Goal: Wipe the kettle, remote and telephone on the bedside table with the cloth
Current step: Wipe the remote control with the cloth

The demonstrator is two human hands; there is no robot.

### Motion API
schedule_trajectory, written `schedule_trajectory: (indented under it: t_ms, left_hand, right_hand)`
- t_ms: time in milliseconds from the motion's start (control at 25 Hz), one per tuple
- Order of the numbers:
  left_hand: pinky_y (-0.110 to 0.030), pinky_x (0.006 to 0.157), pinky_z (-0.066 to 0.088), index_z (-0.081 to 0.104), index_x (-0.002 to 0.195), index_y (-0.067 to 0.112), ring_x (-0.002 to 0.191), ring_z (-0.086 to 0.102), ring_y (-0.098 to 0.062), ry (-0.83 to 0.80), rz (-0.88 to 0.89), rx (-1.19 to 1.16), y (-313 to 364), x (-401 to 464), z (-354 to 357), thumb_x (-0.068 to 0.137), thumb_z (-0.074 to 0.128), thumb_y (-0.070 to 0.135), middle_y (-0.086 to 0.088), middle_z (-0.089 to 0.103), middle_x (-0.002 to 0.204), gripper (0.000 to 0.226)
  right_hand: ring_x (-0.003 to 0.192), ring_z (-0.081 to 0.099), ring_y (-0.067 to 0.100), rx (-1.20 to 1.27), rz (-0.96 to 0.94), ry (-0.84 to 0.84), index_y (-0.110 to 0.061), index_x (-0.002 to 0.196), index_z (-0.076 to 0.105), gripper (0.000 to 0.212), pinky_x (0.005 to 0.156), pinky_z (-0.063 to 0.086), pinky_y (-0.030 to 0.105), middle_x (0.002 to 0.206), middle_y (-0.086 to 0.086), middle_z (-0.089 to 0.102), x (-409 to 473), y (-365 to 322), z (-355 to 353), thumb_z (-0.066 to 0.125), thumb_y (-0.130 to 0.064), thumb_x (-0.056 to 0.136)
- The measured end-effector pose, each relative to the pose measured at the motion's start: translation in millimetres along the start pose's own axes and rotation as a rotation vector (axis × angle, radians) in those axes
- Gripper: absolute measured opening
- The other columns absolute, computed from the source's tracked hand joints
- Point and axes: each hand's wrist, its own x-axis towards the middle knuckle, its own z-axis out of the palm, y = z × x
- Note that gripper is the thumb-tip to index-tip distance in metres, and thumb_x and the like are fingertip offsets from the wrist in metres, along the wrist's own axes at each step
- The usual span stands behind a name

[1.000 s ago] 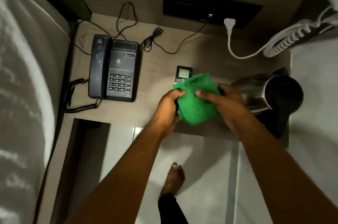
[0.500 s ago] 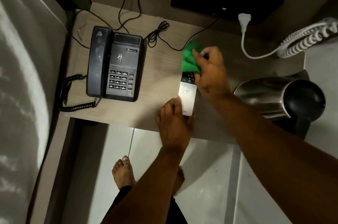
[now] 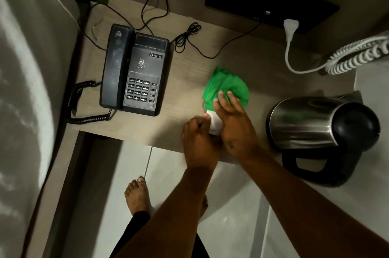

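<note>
A white remote (image 3: 213, 121) lies on the wooden bedside table (image 3: 185, 64), mostly covered. My left hand (image 3: 199, 137) grips its near end. My right hand (image 3: 233, 123) presses a green cloth (image 3: 226, 85) flat on the remote's far end, fingers extended over the cloth. A black telephone (image 3: 136, 70) with keypad and handset sits at the table's left. A steel kettle (image 3: 322, 123) with a black lid and handle stands at the right, apart from both hands.
Black cords (image 3: 187, 36) lie behind the telephone and its coiled cord (image 3: 84, 102) hangs off the left edge. A white plug (image 3: 291, 26) and white coiled cable (image 3: 357, 55) sit at the back right. A bed (image 3: 27, 89) borders the left. My foot (image 3: 137, 196) is on the floor.
The cloth started bunched in both hands over the remote, then swept to its far end. Now my right hand has drawn back a little and lies flatter on the cloth; my left hand still holds the remote.
</note>
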Motion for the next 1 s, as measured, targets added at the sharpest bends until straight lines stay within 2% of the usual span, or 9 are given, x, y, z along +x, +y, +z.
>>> schedule_trajectory:
  t_ms: [80,200,320,440,560,720,800,920,1000]
  left_hand:
    - [-0.049,0.090,0.053,0.067,0.119,0.016,0.106,0.056,-0.030,0.013,-0.009,-0.040,1,-4,-1,0.077,0.078,0.037,-0.008,0.065,0.115,0.049]
    - [-0.050,0.093,0.053,0.061,0.118,0.024,0.109,0.054,-0.031,0.009,-0.081,-0.184,9,-4,-4,0.077,0.073,0.046,-0.009,0.063,0.116,0.047]
    - [-0.053,0.093,0.052,0.064,0.112,0.020,0.108,0.056,-0.034,0.021,-0.105,-0.241,13,-3,-7,0.079,0.066,0.045,-0.013,0.064,0.112,0.041]
    - [-0.051,0.092,0.052,0.069,0.111,0.012,0.105,0.057,-0.034,0.044,-0.088,-0.206,11,-4,-7,0.076,0.049,0.050,-0.011,0.064,0.108,0.055]
    - [-0.051,0.096,0.052,0.065,0.110,0.017,0.108,0.057,-0.034,0.020,-0.129,-0.236,12,-4,-8,0.075,0.060,0.051,-0.010,0.062,0.111,0.049]
    - [-0.043,0.096,0.055,0.063,0.113,0.023,0.114,0.054,-0.025,-0.014,-0.221,-0.243,12,-2,-7,0.072,0.087,0.036,-0.002,0.059,0.116,0.049]
    - [-0.042,0.095,0.055,0.063,0.108,0.024,0.112,0.054,-0.023,-0.008,-0.268,-0.292,14,0,-10,0.073,0.087,0.032,0.000,0.059,0.114,0.043]
    - [-0.048,0.091,0.052,0.071,0.106,0.016,0.104,0.057,-0.031,0.025,-0.122,-0.164,13,1,-15,0.077,0.077,0.008,-0.011,0.064,0.110,0.030]
    - [-0.048,0.090,0.052,0.073,0.103,0.012,0.103,0.057,-0.034,0.043,-0.063,-0.124,11,0,-18,0.076,0.074,0.002,-0.015,0.064,0.109,0.029]
  right_hand:
    - [0.147,0.014,0.032,-0.044,-0.006,-0.043,-0.008,0.142,0.036,0.055,0.120,0.018,0.048,0.157,0.012,0.027,10,7,-6,0.046,-0.002,0.089]
    - [0.147,0.014,0.030,-0.026,0.090,-0.002,-0.009,0.143,0.034,0.062,0.119,0.017,0.039,0.157,0.012,0.025,47,7,-24,0.042,0.011,0.085]
    - [0.148,0.012,0.027,-0.019,0.102,-0.024,-0.010,0.144,0.033,0.056,0.119,0.015,0.035,0.158,0.010,0.023,37,-2,-24,0.041,0.004,0.090]
    - [0.149,0.004,0.023,-0.089,0.045,-0.196,-0.014,0.147,0.024,0.052,0.120,0.009,0.034,0.161,0.007,0.014,-9,-13,-15,0.040,-0.014,0.098]
    - [0.148,0.012,0.023,-0.088,0.079,-0.145,-0.014,0.145,0.031,0.051,0.117,0.021,0.039,0.159,0.007,0.022,6,-5,-22,0.042,-0.012,0.096]
    - [0.143,0.028,0.029,-0.141,0.130,-0.005,-0.011,0.138,0.043,0.052,0.111,0.036,0.047,0.152,0.013,0.037,62,-2,-37,0.044,0.003,0.088]
    - [0.145,0.023,0.029,-0.116,0.138,-0.003,-0.013,0.141,0.038,0.056,0.111,0.035,0.048,0.155,0.012,0.031,55,-4,-31,0.043,0.002,0.087]
    - [0.149,0.008,0.021,-0.073,0.128,-0.148,-0.021,0.147,0.026,0.055,0.118,0.026,0.043,0.161,0.003,0.015,-2,-16,-11,0.041,-0.010,0.095]
    - [0.148,0.009,0.017,-0.032,0.138,-0.151,-0.023,0.146,0.029,0.051,0.120,0.022,0.039,0.160,0.000,0.018,-26,-20,-3,0.040,-0.013,0.097]
